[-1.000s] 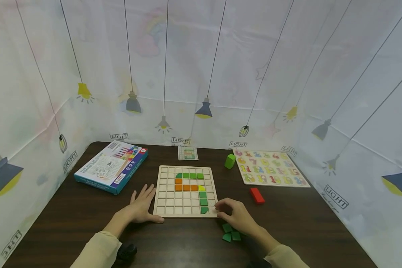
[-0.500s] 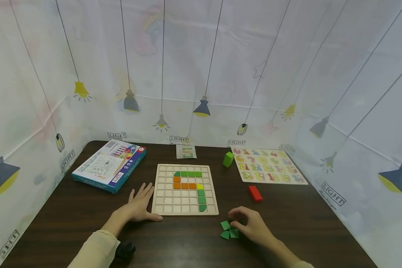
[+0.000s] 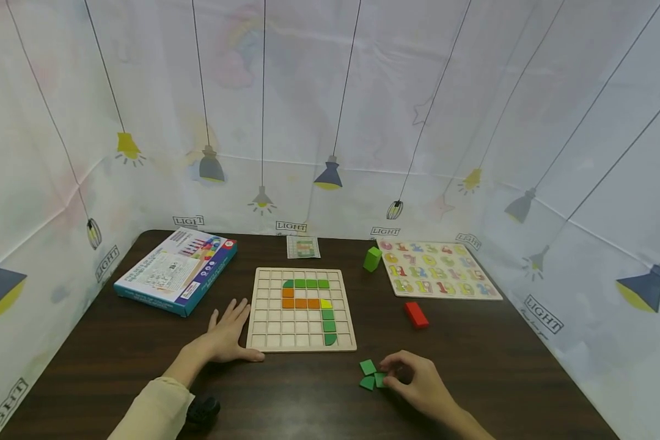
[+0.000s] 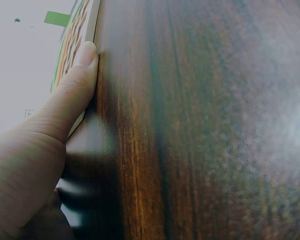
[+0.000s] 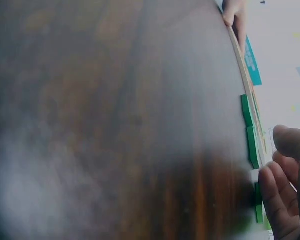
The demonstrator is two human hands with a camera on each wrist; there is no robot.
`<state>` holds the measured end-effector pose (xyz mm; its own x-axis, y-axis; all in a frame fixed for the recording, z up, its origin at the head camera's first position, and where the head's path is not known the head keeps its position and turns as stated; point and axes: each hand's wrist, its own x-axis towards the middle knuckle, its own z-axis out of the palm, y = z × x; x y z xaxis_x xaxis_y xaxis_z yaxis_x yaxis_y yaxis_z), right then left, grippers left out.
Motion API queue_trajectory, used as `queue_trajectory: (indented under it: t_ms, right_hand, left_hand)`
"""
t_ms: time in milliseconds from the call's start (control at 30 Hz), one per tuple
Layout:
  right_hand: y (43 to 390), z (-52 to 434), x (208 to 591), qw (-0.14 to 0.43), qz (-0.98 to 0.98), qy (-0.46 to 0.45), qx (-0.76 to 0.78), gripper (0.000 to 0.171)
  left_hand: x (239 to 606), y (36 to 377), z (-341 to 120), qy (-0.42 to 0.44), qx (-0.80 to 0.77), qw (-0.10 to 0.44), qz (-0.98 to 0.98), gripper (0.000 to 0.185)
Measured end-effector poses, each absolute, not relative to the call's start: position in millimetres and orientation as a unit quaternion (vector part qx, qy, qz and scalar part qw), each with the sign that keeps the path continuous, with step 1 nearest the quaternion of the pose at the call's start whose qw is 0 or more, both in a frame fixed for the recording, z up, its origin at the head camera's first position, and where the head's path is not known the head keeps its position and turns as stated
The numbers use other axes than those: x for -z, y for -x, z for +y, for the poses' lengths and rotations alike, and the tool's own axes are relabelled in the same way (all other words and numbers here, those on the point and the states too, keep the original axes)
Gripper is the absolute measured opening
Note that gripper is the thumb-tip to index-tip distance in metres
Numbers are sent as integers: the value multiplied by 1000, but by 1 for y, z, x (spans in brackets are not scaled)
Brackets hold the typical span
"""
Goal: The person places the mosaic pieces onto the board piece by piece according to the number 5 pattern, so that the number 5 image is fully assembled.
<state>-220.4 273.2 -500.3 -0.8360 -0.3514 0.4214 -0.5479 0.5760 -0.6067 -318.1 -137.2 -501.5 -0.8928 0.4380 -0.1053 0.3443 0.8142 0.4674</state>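
My left hand (image 3: 223,338) lies at the left near corner of a wooden grid board (image 3: 294,346), fingers spread along its left side, thumb against its near edge. Green, orange and yellow tiles fill a winding row of the board's cells. To the right of the board, my right hand (image 3: 415,382) is over a small group of green tiles (image 3: 367,366), one of them with a rounded side. Its fingertips are right at the edge of the rightmost tile. In the right wrist view a gap shows between thumb (image 5: 290,141) and fingers, with nothing held there.
A red block (image 3: 416,315) lies right of the board, and a light green block (image 3: 372,260) stands farther back beside a number puzzle board (image 3: 440,269). Behind the grid board is a pattern card (image 3: 303,247). A blue-and-white box (image 3: 178,269) sits at the back left; a black object (image 3: 202,410) lies near the left sleeve.
My right hand has left the board's right near corner, moving right and toward me to the green tiles. The left hand stays at the board, and the head view has shifted slightly.
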Motion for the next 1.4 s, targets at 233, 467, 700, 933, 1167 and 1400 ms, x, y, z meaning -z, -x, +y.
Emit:
queue_trajectory:
  t_ms: [233, 467, 700, 933, 1167, 1400]
  right_hand:
    - [224, 282, 503, 84, -893, -251, -363, 36]
    - [228, 286, 509, 67, -894, -275, -346, 36]
    - [231, 284, 507, 62, -893, -286, -341, 33]
    - [233, 285, 503, 41, -891, -294, -344, 30]
    - [238, 281, 495, 34, -890, -265, -369, 30]
    - [255, 265, 491, 58, -898, -246, -359, 30]
  left_hand:
    - [501, 318, -137, -206, -227, 105, 946, 117]
    - [500, 317, -137, -206, -230, 104, 945, 117]
    - [502, 318, -138, -206, -227, 101, 947, 118]
    - [500, 316, -136, -204, -233, 106, 945, 117]
    - [499, 314, -135, -202, -230, 104, 946, 117]
    - [500, 316, -135, -200, -228, 104, 947, 117]
